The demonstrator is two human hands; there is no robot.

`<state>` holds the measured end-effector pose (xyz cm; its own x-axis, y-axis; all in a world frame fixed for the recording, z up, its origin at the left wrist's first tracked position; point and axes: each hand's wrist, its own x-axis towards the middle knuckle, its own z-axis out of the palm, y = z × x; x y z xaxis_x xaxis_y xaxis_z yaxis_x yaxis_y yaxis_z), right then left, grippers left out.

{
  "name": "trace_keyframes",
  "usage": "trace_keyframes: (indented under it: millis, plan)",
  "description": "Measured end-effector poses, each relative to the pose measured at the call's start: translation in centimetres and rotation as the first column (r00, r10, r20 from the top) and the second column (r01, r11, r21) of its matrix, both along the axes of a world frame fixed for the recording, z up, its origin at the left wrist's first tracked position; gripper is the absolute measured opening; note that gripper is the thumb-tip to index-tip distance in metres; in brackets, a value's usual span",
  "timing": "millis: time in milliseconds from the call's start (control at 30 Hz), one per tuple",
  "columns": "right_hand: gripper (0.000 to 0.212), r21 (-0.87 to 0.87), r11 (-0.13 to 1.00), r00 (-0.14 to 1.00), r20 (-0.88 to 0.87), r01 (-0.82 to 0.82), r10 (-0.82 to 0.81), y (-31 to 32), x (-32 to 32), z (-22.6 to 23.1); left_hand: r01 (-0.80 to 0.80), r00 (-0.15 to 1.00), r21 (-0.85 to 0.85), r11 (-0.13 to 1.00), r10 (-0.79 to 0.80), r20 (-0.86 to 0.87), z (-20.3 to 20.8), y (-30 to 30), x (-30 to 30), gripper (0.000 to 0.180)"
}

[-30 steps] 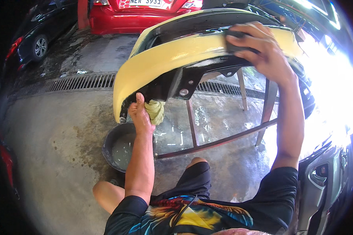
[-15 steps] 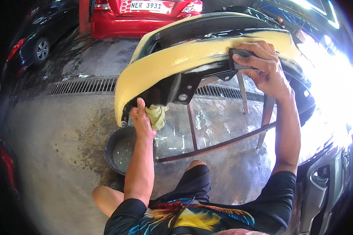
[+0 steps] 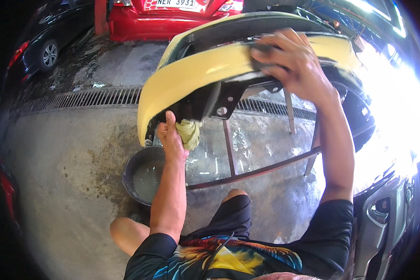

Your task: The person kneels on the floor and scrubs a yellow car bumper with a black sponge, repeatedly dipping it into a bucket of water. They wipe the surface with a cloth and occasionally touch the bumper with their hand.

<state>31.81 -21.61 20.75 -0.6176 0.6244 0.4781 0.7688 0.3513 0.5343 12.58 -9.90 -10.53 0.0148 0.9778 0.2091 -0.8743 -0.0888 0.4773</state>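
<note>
A car bumper (image 3: pixel 196 70), pale yellow outside and black on its inner side, lies across the view on a metal stand (image 3: pixel 252 174). My right hand (image 3: pixel 297 67) is closed around a dark sanding block (image 3: pixel 259 57), which sits against the yellow face near the middle; the block is smeared by motion and partly hidden by my fingers. At the bumper's lower left end, my left hand (image 3: pixel 173 140) is wrapped around a bunched yellow-green cloth (image 3: pixel 190 135). Its thumb points up by the black underside.
A dark bucket (image 3: pixel 134 179) of cloudy water stands on the concrete floor below my left forearm. Beyond the bumper runs a drain grate (image 3: pixel 93 98). A red car (image 3: pixel 163 25) and a black car (image 3: pixel 46 32) are parked farther back; a grey car front (image 3: pixel 382 224) is at the right.
My right hand has slid the sanding block left and up, from the lower edge onto the yellow face. My left hand stays by the bumper's end with the cloth.
</note>
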Motion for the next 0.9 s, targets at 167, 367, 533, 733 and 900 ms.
trace_keyframes:
  millis: [167,367,533,733,900]
  plan:
    - [0.033,-0.003,0.995,0.994,-0.038,-0.105,0.104,3.2,-1.7,0.2,-0.056,0.998,-0.033,0.998,0.056,-0.023,-0.1,0.2,0.0,0.053]
    - [0.035,-0.007,0.99,0.99,-0.004,-0.143,0.143,-0.4,-0.7,-0.1,-0.06,0.998,-0.071,0.996,0.059,-0.008,0.1,0.0,0.2,0.054]
    - [0.033,-0.084,0.99,0.993,-0.037,-0.114,0.111,3.5,-3.0,0.2,-0.041,0.999,-0.019,0.999,0.041,0.004,0.1,0.0,0.0,0.056]
    - [0.038,-0.145,0.988,0.998,-0.028,0.057,-0.062,0.4,-2.7,0.6,-0.085,0.996,-0.086,0.993,0.083,-0.019,-0.5,0.3,0.3,0.057]
    - [0.038,-0.09,0.994,0.998,-0.032,-0.058,0.055,3.7,-2.9,0.0,-0.071,0.997,-0.036,0.997,0.071,-0.007,-0.9,0.6,0.6,0.059]
